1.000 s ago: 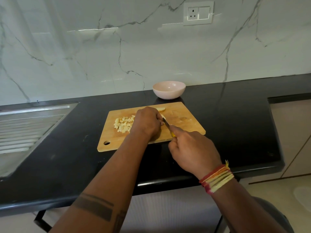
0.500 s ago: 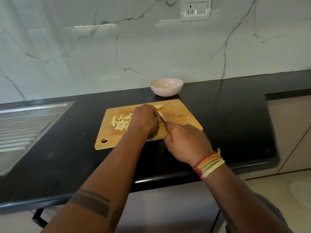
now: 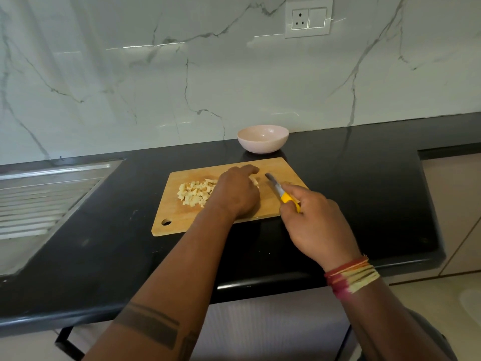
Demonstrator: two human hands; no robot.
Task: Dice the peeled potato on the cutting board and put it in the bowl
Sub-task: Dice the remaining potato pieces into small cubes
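Note:
A wooden cutting board [image 3: 182,220] lies on the black counter. A pile of diced potato [image 3: 195,192] sits on its left half. My left hand [image 3: 238,190] rests over the middle of the board, fingers curled over a remaining potato piece [image 3: 254,181] that is mostly hidden under it. My right hand [image 3: 316,225] grips a yellow-handled knife [image 3: 279,191], its blade lifted off the board and pointing up-left, just right of my left hand. The pink bowl [image 3: 263,138] stands behind the board near the wall, with nothing visible in it.
The black counter [image 3: 351,204] extends right to an edge beside cabinets. A steel sink drainboard [image 3: 39,199] lies at the left. The marble wall carries a socket [image 3: 308,18] above the bowl.
The knife has pulled away to the right from the potato and lifted, showing its blade. My left hand has stayed over the potato piece, fingers reaching further back.

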